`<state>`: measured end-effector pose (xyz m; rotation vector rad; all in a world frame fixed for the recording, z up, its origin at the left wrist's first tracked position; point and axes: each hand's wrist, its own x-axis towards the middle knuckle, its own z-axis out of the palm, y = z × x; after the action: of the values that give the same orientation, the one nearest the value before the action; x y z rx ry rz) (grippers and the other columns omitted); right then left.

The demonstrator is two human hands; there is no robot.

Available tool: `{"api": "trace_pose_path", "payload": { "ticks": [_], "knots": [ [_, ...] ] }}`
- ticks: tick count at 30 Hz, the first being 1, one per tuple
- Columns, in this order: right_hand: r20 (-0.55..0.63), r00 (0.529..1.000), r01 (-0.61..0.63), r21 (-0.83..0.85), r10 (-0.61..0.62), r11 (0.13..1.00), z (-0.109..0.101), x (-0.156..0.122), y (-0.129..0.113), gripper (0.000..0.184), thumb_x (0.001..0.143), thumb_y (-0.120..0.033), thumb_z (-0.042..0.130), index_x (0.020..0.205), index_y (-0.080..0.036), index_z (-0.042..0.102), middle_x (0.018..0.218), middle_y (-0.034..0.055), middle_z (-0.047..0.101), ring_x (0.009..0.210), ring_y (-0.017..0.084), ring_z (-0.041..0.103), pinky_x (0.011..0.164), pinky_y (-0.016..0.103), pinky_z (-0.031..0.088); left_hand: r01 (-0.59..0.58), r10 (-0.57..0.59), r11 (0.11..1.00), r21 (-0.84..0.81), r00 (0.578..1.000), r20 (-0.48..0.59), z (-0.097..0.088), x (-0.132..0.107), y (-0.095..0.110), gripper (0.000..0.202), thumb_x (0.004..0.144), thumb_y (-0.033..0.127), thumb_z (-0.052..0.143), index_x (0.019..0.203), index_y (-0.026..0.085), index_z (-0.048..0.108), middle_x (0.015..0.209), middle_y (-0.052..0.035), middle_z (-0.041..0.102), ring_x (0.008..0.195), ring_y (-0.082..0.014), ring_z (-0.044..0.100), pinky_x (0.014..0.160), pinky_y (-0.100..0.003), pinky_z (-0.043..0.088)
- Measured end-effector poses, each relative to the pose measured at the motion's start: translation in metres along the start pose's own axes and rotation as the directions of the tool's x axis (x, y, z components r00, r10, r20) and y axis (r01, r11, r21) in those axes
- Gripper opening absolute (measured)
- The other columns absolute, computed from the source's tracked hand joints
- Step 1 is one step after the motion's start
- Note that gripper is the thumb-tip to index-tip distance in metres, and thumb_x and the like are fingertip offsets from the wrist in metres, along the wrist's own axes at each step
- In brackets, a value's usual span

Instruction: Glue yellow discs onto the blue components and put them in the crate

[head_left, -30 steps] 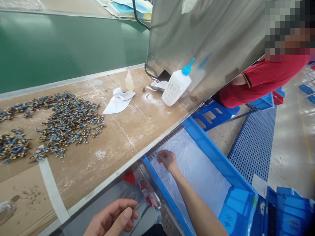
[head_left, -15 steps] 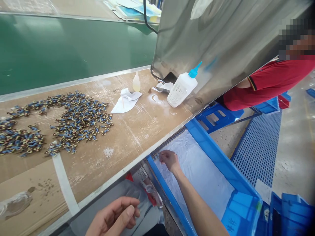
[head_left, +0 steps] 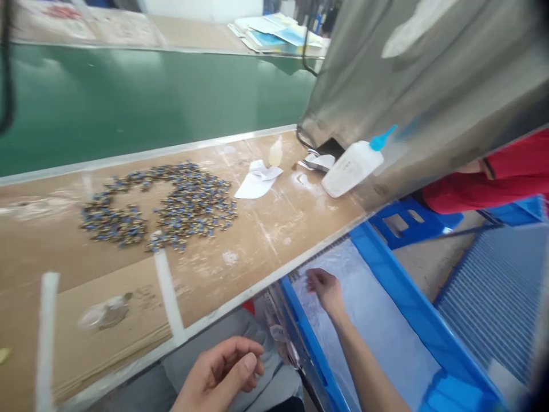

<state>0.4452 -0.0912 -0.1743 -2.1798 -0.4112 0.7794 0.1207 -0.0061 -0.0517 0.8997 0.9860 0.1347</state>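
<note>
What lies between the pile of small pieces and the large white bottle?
From the pile rightward, the head view shows a folded white paper, a small translucent bottle behind it, white residue and another scrap near the large bottle.

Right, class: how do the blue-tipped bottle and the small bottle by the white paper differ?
The blue-tipped bottle is clearly larger than the small bottle. The blue-tipped bottle's body is white; the small bottle looks pale yellowish. Both stand on the brown bench and taper to a narrow tip.
</note>
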Motion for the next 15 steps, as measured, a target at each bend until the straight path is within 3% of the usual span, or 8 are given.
{"api": "trace_pose_path", "payload": {
  "ticks": [3, 5, 7, 8, 10, 11, 13, 15],
  "knots": [
    [-0.185, 0.977, 0.116, 0.028, -0.109, 0.993, -0.017, -0.029, -0.033, 0.064, 0.097, -0.082, 0.071, 0.088, -0.019, 0.078, 0.061, -0.0012, 0.063, 0.063, 0.021, 0.062, 0.062, 0.032, 0.049, -0.044, 0.044, 0.998, -0.055, 0.999, -0.007, -0.004, -0.012, -0.003, 0.065, 0.089, 0.080, 0.090, 0.107, 0.018, 0.090, 0.093, -0.0111, 0.088, 0.080, -0.0221, 0.074, 0.080, -0.032, 0.058],
    [-0.377, 0.899, 0.278, 0.099, -0.222, 0.956, -0.021, -0.048, -0.061, 0.050, 0.099, -0.070, 0.078, 0.092, -0.021, 0.080, 0.069, -0.0018, 0.066, 0.071, 0.019, 0.063, 0.071, 0.031, 0.051, -0.085, 0.085, 0.996, -0.003, 0.996, -0.036, -0.011, -0.022, 0.001, 0.060, 0.093, 0.076, 0.089, 0.107, 0.017, 0.090, 0.093, -0.0113, 0.088, 0.079, -0.0220, 0.075, 0.080, -0.032, 0.057],
    [-0.382, 0.866, 0.410, 0.170, -0.323, 0.896, -0.013, -0.065, -0.095, 0.037, 0.103, -0.058, 0.083, 0.093, -0.023, 0.080, 0.071, -0.0029, 0.066, 0.070, 0.017, 0.061, 0.073, 0.030, 0.051, -0.142, 0.152, 0.986, 0.088, 0.982, -0.111, -0.022, -0.035, 0.011, 0.048, 0.098, 0.067, 0.085, 0.103, 0.019, 0.090, 0.091, -0.0097, 0.087, 0.079, -0.0216, 0.073, 0.079, -0.031, 0.055],
    [-0.317, 0.860, 0.464, 0.165, -0.399, 0.870, -0.005, -0.073, -0.113, 0.033, 0.103, -0.055, 0.085, 0.095, -0.024, 0.082, 0.071, -0.0028, 0.068, 0.069, 0.017, 0.062, 0.072, 0.030, 0.053, -0.173, 0.193, 0.976, 0.130, 0.968, -0.163, -0.028, -0.043, 0.016, 0.044, 0.101, 0.063, 0.082, 0.100, 0.020, 0.090, 0.088, -0.0083, 0.086, 0.079, -0.0213, 0.073, 0.078, -0.030, 0.055],
    [-0.032, 0.808, 0.585, 0.155, -0.588, 0.796, 0.020, -0.084, -0.151, 0.027, 0.104, -0.051, 0.084, 0.105, -0.025, 0.086, 0.080, -0.0005, 0.077, 0.072, 0.019, 0.072, 0.073, 0.030, 0.058, -0.222, 0.269, 0.956, 0.190, 0.924, -0.271, -0.044, -0.061, 0.027, 0.043, 0.105, 0.061, 0.077, 0.090, 0.022, 0.088, 0.081, -0.0057, 0.082, 0.077, -0.0208, 0.071, 0.076, -0.028, 0.054],
    [0.125, 0.745, 0.640, 0.144, -0.656, 0.755, 0.035, -0.086, -0.170, 0.023, 0.107, -0.048, 0.081, 0.110, -0.026, 0.087, 0.093, 0.0017, 0.083, 0.083, 0.020, 0.078, 0.077, 0.030, 0.060, -0.236, 0.300, 0.947, 0.220, 0.896, -0.328, -0.055, -0.070, 0.032, 0.045, 0.106, 0.062, 0.076, 0.086, 0.023, 0.086, 0.078, -0.0048, 0.080, 0.076, -0.0209, 0.070, 0.074, -0.027, 0.054],
    [0.330, 0.581, 0.758, 0.113, -0.744, 0.642, 0.069, -0.085, -0.205, 0.019, 0.113, -0.040, 0.071, 0.114, -0.027, 0.086, 0.116, 0.0044, 0.087, 0.103, 0.022, 0.083, 0.090, 0.031, 0.062, -0.246, 0.359, 0.925, 0.290, 0.818, -0.449, -0.081, -0.088, 0.037, 0.048, 0.105, 0.065, 0.075, 0.082, 0.024, 0.085, 0.076, -0.0039, 0.078, 0.075, -0.0217, 0.069, 0.073, -0.026, 0.055],
    [0.429, 0.489, 0.844, -0.015, -0.759, 0.536, 0.102, -0.082, -0.235, 0.019, 0.115, -0.029, 0.065, 0.118, -0.027, 0.084, 0.122, 0.0041, 0.087, 0.109, 0.021, 0.082, 0.095, 0.031, 0.061, -0.226, 0.422, 0.894, 0.386, 0.715, -0.558, -0.112, -0.104, 0.036, 0.048, 0.104, 0.066, 0.076, 0.080, 0.026, 0.085, 0.076, -0.0033, 0.079, 0.076, -0.0231, 0.071, 0.074, -0.026, 0.056]
  ]
}}
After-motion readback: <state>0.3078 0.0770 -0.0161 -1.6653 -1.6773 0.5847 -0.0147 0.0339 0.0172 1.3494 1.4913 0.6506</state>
